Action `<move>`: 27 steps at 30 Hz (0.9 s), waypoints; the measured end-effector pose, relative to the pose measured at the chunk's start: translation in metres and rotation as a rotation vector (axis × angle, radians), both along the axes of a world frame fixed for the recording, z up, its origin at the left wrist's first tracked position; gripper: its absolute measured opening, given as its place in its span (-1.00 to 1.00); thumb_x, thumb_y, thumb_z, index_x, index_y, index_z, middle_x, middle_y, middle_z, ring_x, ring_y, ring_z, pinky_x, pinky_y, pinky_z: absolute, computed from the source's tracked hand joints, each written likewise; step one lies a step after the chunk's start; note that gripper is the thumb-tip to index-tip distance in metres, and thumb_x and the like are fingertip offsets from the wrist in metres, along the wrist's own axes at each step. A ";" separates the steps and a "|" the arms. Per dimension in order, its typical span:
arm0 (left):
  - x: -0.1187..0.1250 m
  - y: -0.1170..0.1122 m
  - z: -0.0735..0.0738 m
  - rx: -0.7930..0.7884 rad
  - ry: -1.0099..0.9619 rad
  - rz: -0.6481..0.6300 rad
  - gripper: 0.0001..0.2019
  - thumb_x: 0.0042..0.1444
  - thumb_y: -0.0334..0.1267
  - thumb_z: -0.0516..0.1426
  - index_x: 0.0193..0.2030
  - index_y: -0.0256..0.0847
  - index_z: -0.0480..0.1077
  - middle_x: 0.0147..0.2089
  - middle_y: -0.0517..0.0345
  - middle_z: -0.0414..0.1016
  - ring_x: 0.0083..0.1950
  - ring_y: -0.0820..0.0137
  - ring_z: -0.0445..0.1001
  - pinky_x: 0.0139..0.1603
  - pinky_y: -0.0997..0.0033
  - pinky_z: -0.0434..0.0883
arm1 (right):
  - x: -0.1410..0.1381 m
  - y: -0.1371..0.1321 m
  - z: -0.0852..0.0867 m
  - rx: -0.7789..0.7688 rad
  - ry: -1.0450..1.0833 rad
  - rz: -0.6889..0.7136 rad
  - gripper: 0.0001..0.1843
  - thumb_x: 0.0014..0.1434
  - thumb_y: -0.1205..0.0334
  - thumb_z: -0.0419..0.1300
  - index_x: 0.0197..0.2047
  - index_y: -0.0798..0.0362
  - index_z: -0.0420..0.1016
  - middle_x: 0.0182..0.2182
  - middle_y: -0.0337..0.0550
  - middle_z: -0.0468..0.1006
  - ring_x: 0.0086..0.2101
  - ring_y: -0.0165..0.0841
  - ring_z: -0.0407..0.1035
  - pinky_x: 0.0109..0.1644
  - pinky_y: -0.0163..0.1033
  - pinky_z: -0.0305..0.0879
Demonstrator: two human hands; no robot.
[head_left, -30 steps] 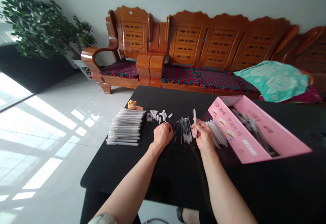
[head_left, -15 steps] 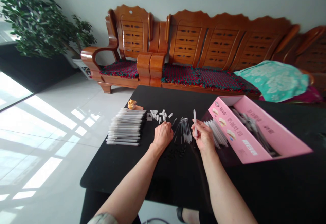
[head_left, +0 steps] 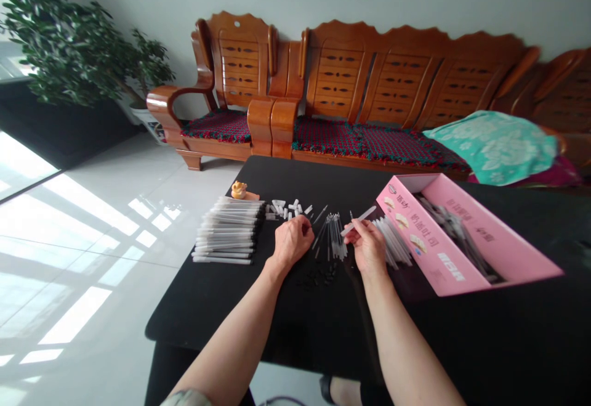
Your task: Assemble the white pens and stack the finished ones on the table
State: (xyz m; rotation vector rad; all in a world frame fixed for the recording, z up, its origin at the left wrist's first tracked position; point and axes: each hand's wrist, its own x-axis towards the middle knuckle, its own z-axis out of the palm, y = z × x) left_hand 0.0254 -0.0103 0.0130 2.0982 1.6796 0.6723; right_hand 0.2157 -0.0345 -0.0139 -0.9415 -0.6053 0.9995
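Note:
My left hand (head_left: 292,241) is closed above the table, its fingertips pinched together. A thin pen refill (head_left: 320,214) juts out from beside those fingertips, pointing up and right. My right hand (head_left: 368,247) grips a whitish pen barrel (head_left: 364,217), tilted with its far end up to the right. A slim dark tip (head_left: 351,214) shows just behind that barrel; whether I hold it is unclear. Between my hands lies a fanned bunch of pen refills (head_left: 335,237). More pale pen barrels (head_left: 394,244) lie right of my right hand. Small black parts (head_left: 318,276) are scattered nearer me.
Left on the black table (head_left: 221,307) is a stack of pens (head_left: 228,231), with a small yellow figurine (head_left: 239,190) behind it. White pen caps (head_left: 278,207) lie loose beyond my left hand. A pink box (head_left: 429,239) holding grey pieces stands right. Behind is a wooden sofa (head_left: 341,67).
The barrel in my right hand has swung from upright to a rightward slant. The refill by my left fingertips now reaches farther up and right, while that hand has shifted slightly left.

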 end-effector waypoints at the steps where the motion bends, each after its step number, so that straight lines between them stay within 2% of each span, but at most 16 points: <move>1: -0.001 -0.001 0.001 0.006 -0.021 -0.042 -0.87 0.11 -0.30 0.10 -0.22 -0.13 0.47 -0.30 0.18 0.57 -0.26 0.37 0.52 -0.21 0.46 0.32 | 0.001 0.001 -0.001 0.013 0.010 -0.017 -0.74 -0.04 0.19 0.43 -0.37 0.13 0.48 -0.52 -0.15 0.62 -0.57 -0.40 0.49 -0.58 -0.37 0.41; 5: -0.003 -0.005 0.004 0.034 -0.081 -0.214 -0.87 0.09 -0.33 0.10 -0.24 -0.13 0.46 -0.31 0.22 0.55 -0.30 0.43 0.49 -0.24 0.51 0.30 | 0.007 0.003 -0.002 0.072 0.036 -0.080 -0.74 -0.02 0.17 0.42 -0.34 0.10 0.47 -0.49 -0.17 0.64 -0.48 -0.34 0.55 -0.38 -0.26 0.54; 8: -0.003 -0.007 0.004 0.037 -0.087 -0.270 -0.86 0.09 -0.34 0.09 -0.24 -0.14 0.45 -0.31 0.23 0.53 -0.30 0.44 0.47 -0.23 0.52 0.30 | 0.009 0.003 -0.002 0.082 0.039 -0.106 -0.76 0.00 0.18 0.41 -0.34 0.10 0.47 -0.50 -0.17 0.64 -0.47 -0.32 0.56 -0.35 -0.22 0.55; 13: -0.002 -0.007 0.004 0.041 -0.076 -0.314 -0.87 0.10 -0.34 0.07 -0.25 -0.14 0.44 -0.30 0.21 0.51 -0.31 0.44 0.44 -0.23 0.51 0.30 | 0.008 0.003 -0.001 0.081 0.039 -0.101 -0.77 0.01 0.20 0.40 -0.33 0.09 0.47 -0.51 -0.17 0.64 -0.48 -0.32 0.56 -0.35 -0.22 0.55; 22: -0.002 -0.007 0.004 0.026 -0.098 -0.310 -0.86 0.10 -0.34 0.08 -0.24 -0.14 0.45 -0.29 0.21 0.50 -0.31 0.46 0.43 -0.21 0.52 0.32 | 0.007 0.003 -0.003 0.051 0.011 -0.038 -0.74 0.00 0.18 0.41 -0.32 0.11 0.46 -0.51 -0.16 0.63 -0.52 -0.35 0.54 -0.42 -0.28 0.54; 27: 0.002 -0.007 0.003 0.018 -0.256 -0.350 -0.87 0.16 -0.28 0.10 -0.21 -0.16 0.48 -0.28 0.18 0.52 -0.31 0.46 0.45 -0.21 0.52 0.34 | -0.002 -0.001 -0.001 -0.014 -0.026 0.112 -0.73 -0.03 0.16 0.43 -0.35 0.10 0.47 -0.54 -0.17 0.62 -0.56 -0.34 0.52 -0.48 -0.29 0.52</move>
